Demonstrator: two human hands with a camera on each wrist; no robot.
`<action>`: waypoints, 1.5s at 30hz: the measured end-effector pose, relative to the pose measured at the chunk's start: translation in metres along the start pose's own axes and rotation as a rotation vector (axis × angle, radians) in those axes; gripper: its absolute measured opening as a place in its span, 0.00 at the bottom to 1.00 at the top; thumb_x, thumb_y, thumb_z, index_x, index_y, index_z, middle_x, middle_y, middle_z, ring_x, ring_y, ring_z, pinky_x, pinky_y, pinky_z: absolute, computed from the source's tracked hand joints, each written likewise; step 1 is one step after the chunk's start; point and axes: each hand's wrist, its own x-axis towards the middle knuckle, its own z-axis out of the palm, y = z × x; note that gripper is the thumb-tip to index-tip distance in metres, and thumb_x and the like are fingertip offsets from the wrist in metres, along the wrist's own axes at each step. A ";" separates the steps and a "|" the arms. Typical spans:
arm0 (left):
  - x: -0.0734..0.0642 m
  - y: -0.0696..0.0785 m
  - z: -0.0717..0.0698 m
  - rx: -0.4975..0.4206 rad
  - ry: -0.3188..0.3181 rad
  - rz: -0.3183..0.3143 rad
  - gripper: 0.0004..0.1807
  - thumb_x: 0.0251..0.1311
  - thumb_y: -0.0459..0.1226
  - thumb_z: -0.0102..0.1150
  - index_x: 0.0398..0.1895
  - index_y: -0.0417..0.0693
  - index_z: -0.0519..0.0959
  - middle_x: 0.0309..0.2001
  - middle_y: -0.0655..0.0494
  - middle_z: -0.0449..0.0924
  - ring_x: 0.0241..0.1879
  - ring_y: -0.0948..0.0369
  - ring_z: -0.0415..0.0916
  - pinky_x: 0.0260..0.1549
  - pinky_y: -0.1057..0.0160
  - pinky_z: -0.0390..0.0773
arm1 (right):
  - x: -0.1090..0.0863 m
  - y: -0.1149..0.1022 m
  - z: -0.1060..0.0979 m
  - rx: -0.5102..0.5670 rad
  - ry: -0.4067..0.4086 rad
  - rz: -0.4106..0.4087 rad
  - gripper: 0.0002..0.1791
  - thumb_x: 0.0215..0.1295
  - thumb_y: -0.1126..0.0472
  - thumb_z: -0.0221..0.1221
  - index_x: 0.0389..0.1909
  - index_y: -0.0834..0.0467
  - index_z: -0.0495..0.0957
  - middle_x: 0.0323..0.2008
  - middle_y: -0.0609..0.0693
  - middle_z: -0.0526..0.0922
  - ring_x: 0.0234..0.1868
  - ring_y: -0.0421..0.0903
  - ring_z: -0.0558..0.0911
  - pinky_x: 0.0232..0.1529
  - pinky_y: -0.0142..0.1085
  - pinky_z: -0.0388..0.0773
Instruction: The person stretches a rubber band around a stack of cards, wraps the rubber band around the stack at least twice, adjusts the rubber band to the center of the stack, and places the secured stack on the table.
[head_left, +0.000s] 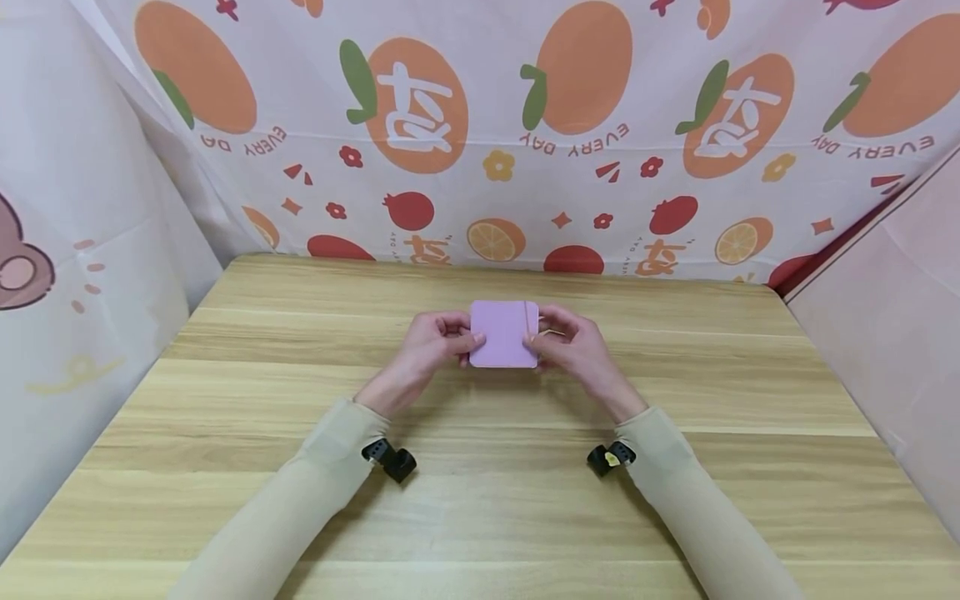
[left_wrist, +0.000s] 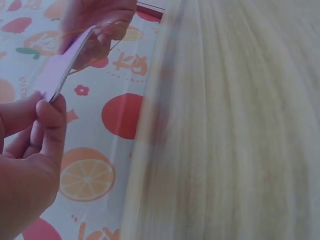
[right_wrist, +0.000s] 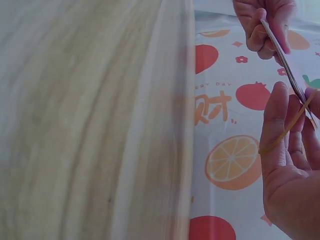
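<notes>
Over the wooden table, both hands hold up a thin lilac square stack of sheets (head_left: 501,337) with rounded corners. My left hand (head_left: 429,343) pinches its left edge, thumb on the front face and curled fingers behind. On the opposite edge, my right hand (head_left: 581,348) grips it with the thumb in front. A thin yellowish rubber band (right_wrist: 287,132) stretches from the stack around fingers of the right hand. In the head view the band crosses the front near the right edge. Layered edges of the stack (right_wrist: 285,62) show in the right wrist view.
A wood-grain table (head_left: 465,517) spans the area under both arms. Behind it hangs a white cloth (head_left: 495,200) printed with fruit, and pale cloth also hangs at the left and right sides. Black wrist cameras (head_left: 390,460) sit on both sleeves.
</notes>
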 end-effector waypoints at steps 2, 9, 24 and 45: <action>-0.001 0.001 0.001 -0.016 0.019 -0.001 0.07 0.60 0.28 0.64 0.37 0.31 0.79 0.26 0.51 0.77 0.23 0.61 0.71 0.26 0.65 0.73 | 0.000 0.000 0.000 -0.005 -0.032 0.002 0.25 0.63 0.66 0.65 0.61 0.60 0.74 0.50 0.60 0.77 0.40 0.49 0.83 0.40 0.59 0.79; -0.003 0.004 0.003 -0.052 0.073 -0.017 0.05 0.60 0.27 0.63 0.38 0.35 0.81 0.27 0.52 0.78 0.24 0.61 0.71 0.26 0.66 0.71 | -0.006 0.002 0.007 0.048 -0.130 0.039 0.25 0.65 0.66 0.63 0.62 0.66 0.71 0.50 0.62 0.77 0.44 0.52 0.82 0.46 0.48 0.81; -0.003 0.020 -0.003 -0.208 0.125 0.033 0.04 0.60 0.26 0.62 0.37 0.32 0.80 0.24 0.54 0.77 0.23 0.62 0.70 0.25 0.69 0.69 | -0.007 0.005 0.017 0.032 -0.297 0.021 0.14 0.67 0.69 0.60 0.50 0.73 0.76 0.44 0.69 0.81 0.45 0.61 0.83 0.49 0.52 0.78; 0.001 0.021 -0.015 -0.458 0.342 -0.119 0.05 0.62 0.23 0.57 0.29 0.36 0.77 0.25 0.54 0.77 0.21 0.64 0.71 0.23 0.71 0.71 | -0.044 -0.006 0.044 -0.310 -0.545 -0.285 0.14 0.67 0.58 0.60 0.49 0.61 0.85 0.38 0.44 0.88 0.40 0.43 0.86 0.44 0.37 0.82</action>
